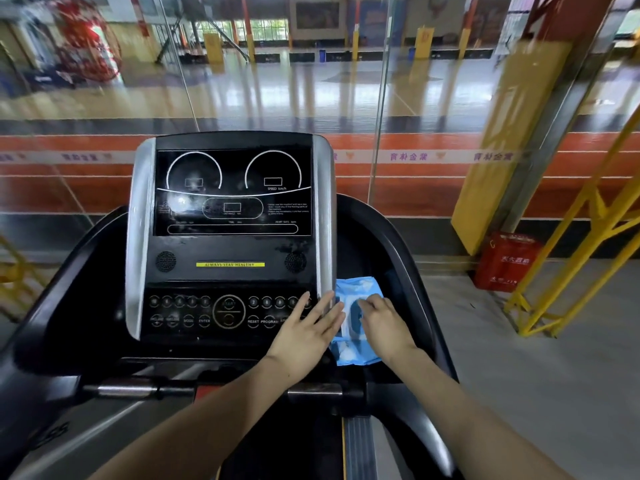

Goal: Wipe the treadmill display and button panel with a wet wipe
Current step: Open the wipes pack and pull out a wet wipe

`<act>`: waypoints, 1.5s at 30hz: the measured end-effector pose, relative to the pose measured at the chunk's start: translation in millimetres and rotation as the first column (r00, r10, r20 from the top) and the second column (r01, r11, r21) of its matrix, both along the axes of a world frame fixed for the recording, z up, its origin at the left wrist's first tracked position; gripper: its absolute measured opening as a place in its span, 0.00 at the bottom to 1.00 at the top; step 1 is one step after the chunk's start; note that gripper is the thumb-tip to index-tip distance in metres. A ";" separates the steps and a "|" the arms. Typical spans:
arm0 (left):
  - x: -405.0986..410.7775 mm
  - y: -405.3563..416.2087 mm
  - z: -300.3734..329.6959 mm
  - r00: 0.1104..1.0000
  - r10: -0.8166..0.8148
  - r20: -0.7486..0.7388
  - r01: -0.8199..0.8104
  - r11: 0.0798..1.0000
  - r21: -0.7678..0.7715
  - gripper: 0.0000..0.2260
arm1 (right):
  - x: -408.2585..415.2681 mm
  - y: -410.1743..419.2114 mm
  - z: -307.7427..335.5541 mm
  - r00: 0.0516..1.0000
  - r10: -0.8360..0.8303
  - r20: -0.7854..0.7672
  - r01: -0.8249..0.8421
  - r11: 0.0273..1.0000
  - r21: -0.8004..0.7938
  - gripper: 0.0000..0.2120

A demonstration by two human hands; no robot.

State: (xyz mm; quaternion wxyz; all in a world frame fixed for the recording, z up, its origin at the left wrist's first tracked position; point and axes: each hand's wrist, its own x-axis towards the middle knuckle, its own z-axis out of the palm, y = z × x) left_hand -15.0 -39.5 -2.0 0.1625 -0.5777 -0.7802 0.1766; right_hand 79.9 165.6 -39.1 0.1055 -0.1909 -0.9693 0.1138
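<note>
The wipe pack (356, 320) lay on the console's right-hand ledge, just beside the silver trim (323, 216) at the right edge of the button panel (221, 311), its long axis running away from the person. The right hand (382, 322) was on top of the pack, fingers curled down over the white opening near its middle; it seemed to be pinching at a wipe or the flap, though whether it had hold of anything could not be told. The left hand (304, 336) lay flat and spread open, holding nothing, its fingers across the panel's right end and the lower trim, the fingertips touching or nearly touching the pack's left edge, probably steadying it.

No wipe was free yet, so the wiping had not begun. The pull would likely go up and toward the person, away from the pack, and the right hand was the nearer.

The display (233, 192) stood above the panel, dark and smudged, well apart from both hands. Between them sat the speaker strip with its yellow label (230, 264). Nothing blocked the way from pack to panel except the left hand itself.
</note>
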 end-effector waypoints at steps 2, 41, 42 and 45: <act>0.4 0.4 0.6 1.000 0.005 0.019 -0.005 1.000 -0.007 0.34 | -4.4 1.7 0.3 1.000 -0.021 -0.007 0.021 1.000 -0.019 0.20; 5.6 0.9 -5.1 0.991 0.063 0.119 -0.061 0.998 -0.019 0.37 | -2.7 -8.7 13.8 0.967 -0.253 0.033 0.255 0.959 -0.124 0.15; 6.1 0.7 -5.0 0.990 0.063 0.124 -0.061 0.998 -0.021 0.37 | -4.7 -7.6 15.2 0.966 -0.252 0.054 0.256 0.960 -0.114 0.13; 7.5 2.1 -5.9 0.989 0.065 0.136 -0.064 0.998 -0.012 0.38 | -12.8 -5.5 17.9 0.958 -0.253 0.137 0.263 0.963 -0.060 0.05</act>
